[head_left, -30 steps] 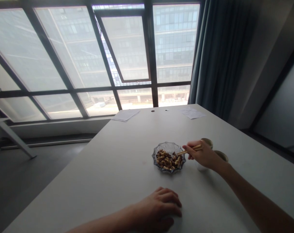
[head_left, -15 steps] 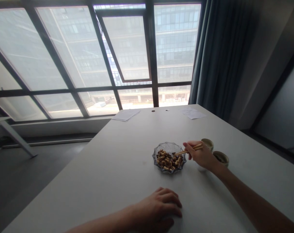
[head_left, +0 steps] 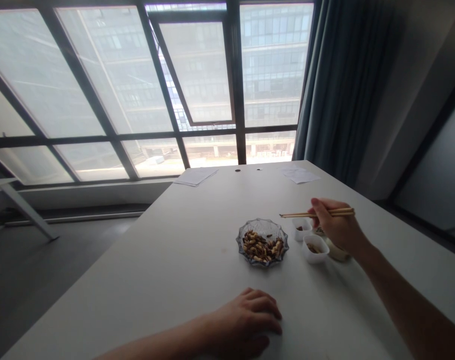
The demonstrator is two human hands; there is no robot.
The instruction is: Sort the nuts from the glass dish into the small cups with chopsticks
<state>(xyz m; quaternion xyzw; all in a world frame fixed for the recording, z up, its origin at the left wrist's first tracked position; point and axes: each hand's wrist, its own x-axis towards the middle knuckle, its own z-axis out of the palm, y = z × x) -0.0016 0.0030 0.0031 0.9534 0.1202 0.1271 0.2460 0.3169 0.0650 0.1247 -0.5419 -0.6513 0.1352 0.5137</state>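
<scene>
My right hand (head_left: 334, 220) grips a pair of wooden chopsticks (head_left: 298, 215) above two small white cups. Their tips point left and show a dark speck too small to name. Bits of brown food lie in the near white cup (head_left: 316, 256), and dark bits in the far white cup (head_left: 298, 235). Partly hidden under my hand is a beige round bowl (head_left: 340, 254). Left of the cups stands a scalloped glass bowl (head_left: 241, 247) with peanuts and dark seed-like pieces (head_left: 263, 246). My left hand (head_left: 252, 320) rests on the table nearer me, fingers loosely bent and apart, holding nothing.
The white table (head_left: 167, 260) runs toward the windows. Paper sheets lie at its far left (head_left: 196, 176) and far right (head_left: 299, 175). A dark round spot (head_left: 238, 170) is near the far edge. A blue curtain (head_left: 336, 100) hangs at the right.
My right hand has lifted the chopsticks out of the glass bowl and moved right and away from me, uncovering the two white cups. My left hand has stayed put.
</scene>
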